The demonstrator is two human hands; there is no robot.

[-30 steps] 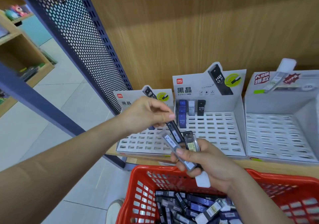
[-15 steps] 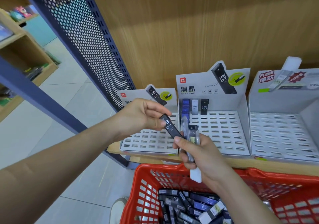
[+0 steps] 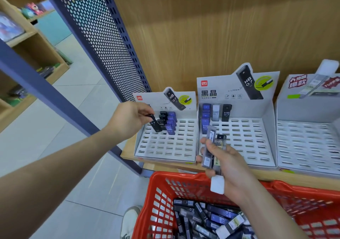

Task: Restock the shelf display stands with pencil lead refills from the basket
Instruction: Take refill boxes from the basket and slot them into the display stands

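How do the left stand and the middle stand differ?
The left stand looks smaller, with a lower header card than the middle stand. The left stand holds only black and blue refills; the middle stand also has a grey one. Both are white, slotted, mostly unfilled and printed HB 0.7.

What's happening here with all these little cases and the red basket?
Someone is restocking pencil lead refills. The left hand pinches a black case at the back of the left stand, beside other cases standing there. The right hand grips spare cases above the red basket, which holds a loose pile. The middle stand has only a few at its back.
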